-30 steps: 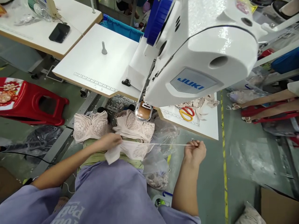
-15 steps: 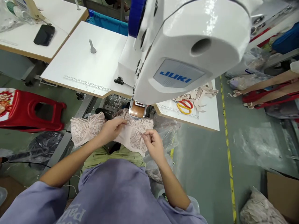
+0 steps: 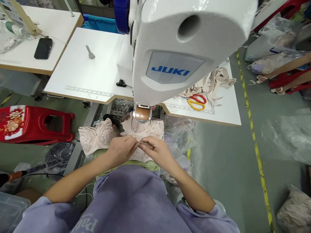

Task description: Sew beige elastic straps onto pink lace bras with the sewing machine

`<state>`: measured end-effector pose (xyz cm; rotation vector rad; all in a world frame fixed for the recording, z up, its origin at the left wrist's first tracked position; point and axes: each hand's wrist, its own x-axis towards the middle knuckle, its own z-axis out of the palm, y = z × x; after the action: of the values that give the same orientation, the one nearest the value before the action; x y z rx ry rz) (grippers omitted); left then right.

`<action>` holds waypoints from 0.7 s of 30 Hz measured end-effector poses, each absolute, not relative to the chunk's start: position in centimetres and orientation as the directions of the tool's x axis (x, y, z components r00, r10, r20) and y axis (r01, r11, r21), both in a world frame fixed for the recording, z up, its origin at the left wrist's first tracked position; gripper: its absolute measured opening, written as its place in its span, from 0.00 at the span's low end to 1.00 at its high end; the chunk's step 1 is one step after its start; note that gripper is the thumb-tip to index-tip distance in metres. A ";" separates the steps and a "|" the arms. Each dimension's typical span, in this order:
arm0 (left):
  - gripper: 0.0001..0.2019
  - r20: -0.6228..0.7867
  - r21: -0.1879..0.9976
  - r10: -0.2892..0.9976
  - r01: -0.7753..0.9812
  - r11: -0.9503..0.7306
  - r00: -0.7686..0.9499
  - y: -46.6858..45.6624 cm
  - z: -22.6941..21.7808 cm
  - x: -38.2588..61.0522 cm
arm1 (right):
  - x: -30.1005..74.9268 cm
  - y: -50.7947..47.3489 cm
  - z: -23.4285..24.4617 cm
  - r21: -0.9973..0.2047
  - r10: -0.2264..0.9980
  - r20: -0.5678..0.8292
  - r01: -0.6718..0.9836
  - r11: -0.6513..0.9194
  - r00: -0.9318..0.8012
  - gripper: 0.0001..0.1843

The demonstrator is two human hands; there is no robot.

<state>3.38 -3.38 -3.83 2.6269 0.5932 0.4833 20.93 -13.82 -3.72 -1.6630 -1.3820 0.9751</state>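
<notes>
A beige lace bra [image 3: 143,127] lies across my lap, below the head of the sewing machine [image 3: 170,71]. One moulded lace cup [image 3: 98,136] rests on the left, its fabric running behind my left hand. My left hand [image 3: 123,148] and my right hand [image 3: 159,151] meet over the near part of the bra. Both are closed in a pinch, their fingertips touching. What they hold is small and mostly hidden between the fingers. The machine's presser area is covered by its rounded front guard [image 3: 142,114].
Red-and-yellow-handled scissors [image 3: 196,103] and a heap of beige strips [image 3: 211,82] lie on the right table wing. A grey peg [image 3: 90,52] stands on the left wing. A red stool [image 3: 58,124] is at left, plastic bags [image 3: 181,139] hang at right. Another person's feet [image 3: 269,83] show far right.
My hands have come together at the fingertips, the left moving right and toward me. Before, they were apart on the lace. The view has shifted slightly.
</notes>
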 end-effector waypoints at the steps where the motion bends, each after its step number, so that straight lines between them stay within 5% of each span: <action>1: 0.17 0.244 0.437 0.465 0.331 -0.836 0.851 -3.4 -3.8 3.3 | 21.1 -13.7 -3.8 -0.906 0.989 -0.077 0.404 -0.124 0.130 0.07; 7: 0.13 0.117 0.636 0.384 0.228 -0.737 0.916 -2.6 -3.0 2.3 | 22.7 -13.7 -4.9 -0.970 0.939 -0.243 -0.034 -0.242 0.244 0.13; 10: 0.11 0.096 0.605 0.342 0.218 -0.766 0.935 -2.7 -2.2 1.7 | 23.0 -13.8 -4.4 -0.972 0.985 -0.165 0.161 -0.172 0.056 0.10; 14: 0.08 0.139 0.531 0.302 0.187 -0.827 0.943 -3.1 -1.4 1.6 | 22.2 -13.8 -2.9 -0.889 0.964 0.120 0.407 0.210 -0.235 0.06; 21: 0.07 0.258 0.653 0.338 0.094 -0.751 0.905 -2.7 -1.0 2.3 | 21.3 -13.7 -3.1 -0.784 0.921 0.245 0.498 0.371 -0.301 0.07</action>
<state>2.26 -2.73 -1.02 2.3976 0.3073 0.4781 21.33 -13.74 -3.10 -1.2251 -1.9366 0.7755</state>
